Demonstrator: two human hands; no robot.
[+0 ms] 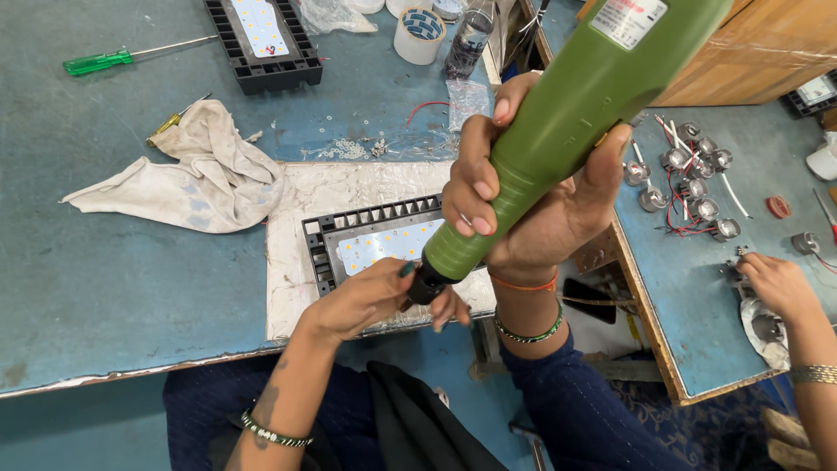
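A thick green plastic electric screwdriver [558,122] is held tilted, its black tip pointing down and to the left, above the near edge of the blue tabletop [105,279]. The right hand [532,192] is wrapped fully around the ribbed lower part of the tool's body, fingers curled closed over it. The left hand [375,301] is closed around the black chuck [427,283] at the tool's tip, with fingertips pinched on it; what sits in the chuck cannot be told.

Just beneath the tip, a black finned rectangular lamp housing with a white LED board [370,240] is seen lying on a worn white sheet [296,218] spread on the tabletop. A crumpled off-white cloth [192,166] lies to the left of the sheet, touching its corner. Further back, a green-handled screwdriver [113,59], a second black lamp housing [266,44] and a roll of tape [420,33] are seen, well apart from the hands. Small washers and screws [353,148] are scattered just behind the sheet.

On a neighbouring blue table to the right, small round metal lamp parts with red and white wires [693,179] are gathered, and another person's hand [776,283] rests near them.
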